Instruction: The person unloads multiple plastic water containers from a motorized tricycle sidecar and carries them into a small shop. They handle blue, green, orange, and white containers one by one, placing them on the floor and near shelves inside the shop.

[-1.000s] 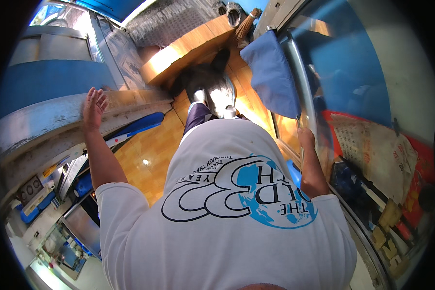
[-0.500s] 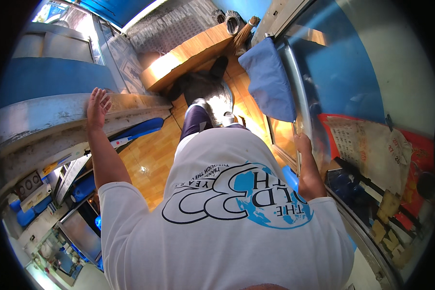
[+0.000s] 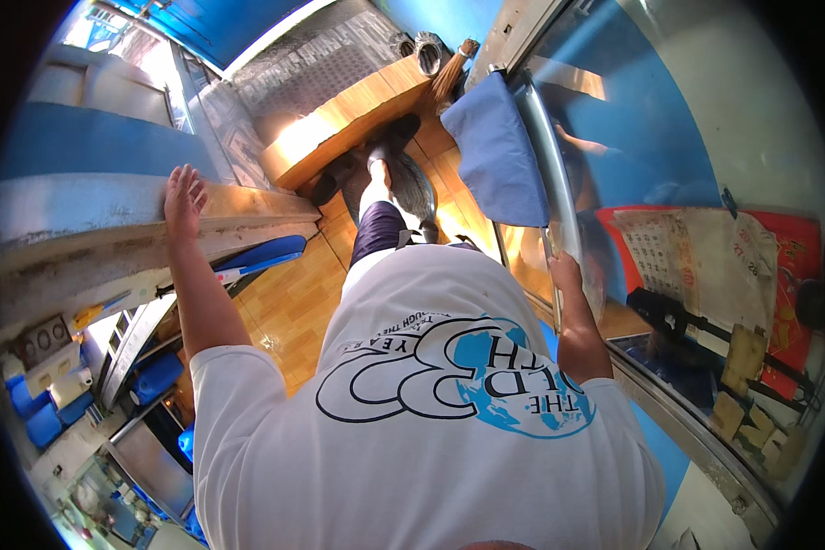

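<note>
My left hand (image 3: 184, 194) is held out at the far left with fingers spread, holding nothing. It appears over the worn whitish ledge (image 3: 82, 206); whether it touches I cannot tell. On the right, my right hand (image 3: 566, 269) is closed around the edge of a glass door's metal frame (image 3: 559, 165). Just beyond that hand, a blue cloth (image 3: 500, 151) hangs from the frame. My left leg (image 3: 376, 188) stretches forward over a dark round mat (image 3: 415, 188), its foot close to black slippers (image 3: 399, 133).
A wooden step (image 3: 348, 115) crosses ahead, with a bundled broom (image 3: 454, 73) at its right end. Behind the glass hang a paper calendar (image 3: 678, 252) and a red sheet (image 3: 797, 293). Blue containers (image 3: 156, 376) stand lower left. Wood-look flooring (image 3: 284, 312) lies below.
My left leg has reached farther forward, toward the slippers and the step. Both hands keep their positions, with my right hand still at the door frame.
</note>
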The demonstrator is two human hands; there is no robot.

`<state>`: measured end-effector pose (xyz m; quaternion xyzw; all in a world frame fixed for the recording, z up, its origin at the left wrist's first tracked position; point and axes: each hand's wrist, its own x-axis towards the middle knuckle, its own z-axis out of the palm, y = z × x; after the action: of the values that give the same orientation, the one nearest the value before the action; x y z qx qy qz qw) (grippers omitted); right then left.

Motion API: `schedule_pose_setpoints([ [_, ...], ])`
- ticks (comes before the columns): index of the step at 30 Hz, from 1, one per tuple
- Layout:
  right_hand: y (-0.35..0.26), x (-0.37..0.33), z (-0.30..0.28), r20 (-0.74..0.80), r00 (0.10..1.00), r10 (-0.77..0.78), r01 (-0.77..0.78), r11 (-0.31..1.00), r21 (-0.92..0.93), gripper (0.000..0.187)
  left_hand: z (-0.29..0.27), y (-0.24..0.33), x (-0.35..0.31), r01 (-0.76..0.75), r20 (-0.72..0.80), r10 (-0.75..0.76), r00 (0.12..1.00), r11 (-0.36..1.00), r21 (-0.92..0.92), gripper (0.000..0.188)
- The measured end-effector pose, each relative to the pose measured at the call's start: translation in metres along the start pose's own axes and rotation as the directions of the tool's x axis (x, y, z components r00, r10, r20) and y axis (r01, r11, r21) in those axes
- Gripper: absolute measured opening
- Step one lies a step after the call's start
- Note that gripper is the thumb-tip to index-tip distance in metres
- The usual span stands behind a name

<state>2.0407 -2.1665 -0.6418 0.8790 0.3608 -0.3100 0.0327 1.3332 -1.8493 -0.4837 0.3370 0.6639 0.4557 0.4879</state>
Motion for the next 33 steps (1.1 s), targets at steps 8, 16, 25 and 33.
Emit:
schedule_pose_setpoints([
  [8, 0.04, -0.051, 0.015, -0.056, 0.984, -0.167, 0.173, 0.979, 0.108, 0.032, -0.002, -0.041, -0.009, -0.1, 0.106, 0.089, 0.99, 0.99, 0.098, 0.062],
  [16, -0.109, -0.168, 0.087, 0.082, 0.82, -0.566, 0.431, 0.706, 0.563, 0.027, -0.057, -0.166, -0.219, -0.438, 0.565, -0.071, 0.822, 0.557, 0.706, 0.058],
  [25, -0.255, -0.211, 0.241, 0.762, 0.033, -0.647, 0.905, -0.304, -0.297, 0.006, -0.371, -0.338, -0.616, 0.611, -0.485, -0.441, 0.755, 0.741, 0.279, 0.075],
  [33, -0.366, -0.335, 0.291, 0.821, 0.179, -0.543, 0.983, 0.122, -0.134, 0.035, -0.446, -0.393, -0.754, 0.568, -0.663, -0.456, 0.593, 0.821, -0.056, 0.072],
])
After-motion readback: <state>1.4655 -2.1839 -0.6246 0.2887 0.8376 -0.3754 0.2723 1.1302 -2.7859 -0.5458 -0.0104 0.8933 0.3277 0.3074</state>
